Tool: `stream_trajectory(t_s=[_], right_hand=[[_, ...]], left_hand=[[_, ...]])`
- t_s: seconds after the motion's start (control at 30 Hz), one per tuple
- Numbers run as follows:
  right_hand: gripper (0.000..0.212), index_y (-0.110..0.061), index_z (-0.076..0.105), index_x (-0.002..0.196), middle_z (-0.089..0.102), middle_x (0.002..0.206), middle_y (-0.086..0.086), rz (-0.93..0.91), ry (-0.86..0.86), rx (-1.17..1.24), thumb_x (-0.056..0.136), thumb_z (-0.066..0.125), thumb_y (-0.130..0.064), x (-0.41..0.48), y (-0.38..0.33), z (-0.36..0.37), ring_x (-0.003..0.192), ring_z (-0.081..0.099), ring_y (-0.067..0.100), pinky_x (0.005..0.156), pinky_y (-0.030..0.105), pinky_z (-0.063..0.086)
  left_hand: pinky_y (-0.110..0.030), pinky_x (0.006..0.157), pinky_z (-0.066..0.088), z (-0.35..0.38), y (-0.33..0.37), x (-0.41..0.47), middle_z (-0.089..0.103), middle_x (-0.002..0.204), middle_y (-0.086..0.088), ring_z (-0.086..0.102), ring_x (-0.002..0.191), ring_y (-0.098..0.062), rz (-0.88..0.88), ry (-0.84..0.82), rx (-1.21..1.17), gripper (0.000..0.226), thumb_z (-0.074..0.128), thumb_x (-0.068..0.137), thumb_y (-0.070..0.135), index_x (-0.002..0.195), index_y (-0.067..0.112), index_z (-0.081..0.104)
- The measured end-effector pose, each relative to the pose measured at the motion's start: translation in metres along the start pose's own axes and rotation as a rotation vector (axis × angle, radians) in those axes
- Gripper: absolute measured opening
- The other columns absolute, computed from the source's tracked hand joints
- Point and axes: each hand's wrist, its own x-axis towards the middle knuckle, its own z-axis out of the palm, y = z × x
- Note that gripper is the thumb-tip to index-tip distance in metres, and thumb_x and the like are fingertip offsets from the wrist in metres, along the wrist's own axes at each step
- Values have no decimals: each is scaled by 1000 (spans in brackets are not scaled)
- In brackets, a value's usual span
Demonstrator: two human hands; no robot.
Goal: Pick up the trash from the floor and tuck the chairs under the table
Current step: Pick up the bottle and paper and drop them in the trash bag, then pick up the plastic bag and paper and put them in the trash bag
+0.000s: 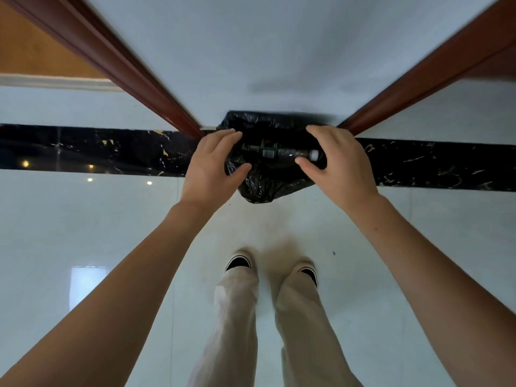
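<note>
Both arms out front, left hand (pixel 212 166) and right hand (pixel 339 163) pinching bag (pixel 259 188) rim wide, fingers curled, so bottle (pixel 282 153) sits inside, over floor's (pixel 83 219) black strip.

Black crinkly bag (pixel 262 188) hangs open between both hands, its mouth stretched wide. Inside lies a clear bottle (pixel 282 153) on its side, white cap toward the right hand.
</note>
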Motion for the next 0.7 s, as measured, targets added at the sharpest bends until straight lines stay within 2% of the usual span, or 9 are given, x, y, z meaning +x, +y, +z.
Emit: stream_trajectory(t_s=[0.07,0.13,0.3,0.43,0.57,0.7], right_hand=[[50,-3,59,125,64,116,13,-2,28,-69,85,69,-33,-13,-26,-54,104,58,33,90,41,47],[52,-2,58,125,64,114,14,34,58,-105,84,70,-32,-30,-55,-109,103,56,34,87,42,45],[49,-3,56,127,63,113,11,148,84,-107,92,57,-38,-77,-145,-259,105,55,31,87,44,47],[53,-6,53,133,61,123,12,135,108,-158,100,40,-45,-115,-204,-360,115,53,33,94,46,43],[56,-9,52,137,58,132,13,154,173,-146,102,31,-48,-157,-243,-425,125,48,36,104,49,38],[58,-9,52,135,58,132,9,207,203,-106,103,24,-48,-195,-266,-458,126,49,32,104,48,39]], left_hand=[[-37,106,39,-46,40,-1,56,130,-7,49,122,-26,105,-17,66,53,70,82,27,130,8,56],[-44,103,41,-95,84,-8,57,129,-10,51,120,-30,196,-29,150,53,68,82,29,130,7,56],[-44,106,39,-228,206,-50,58,132,-8,49,126,-29,281,-71,240,51,61,89,31,134,7,53],[-43,109,35,-316,292,-91,56,135,-7,47,128,-30,286,-28,231,48,48,96,36,136,10,51],[-45,110,33,-368,349,-135,54,138,-7,43,131,-30,330,-34,235,50,35,99,40,139,12,49],[-45,110,33,-393,381,-165,54,138,-6,44,131,-30,467,-106,267,51,28,101,42,139,14,49]])
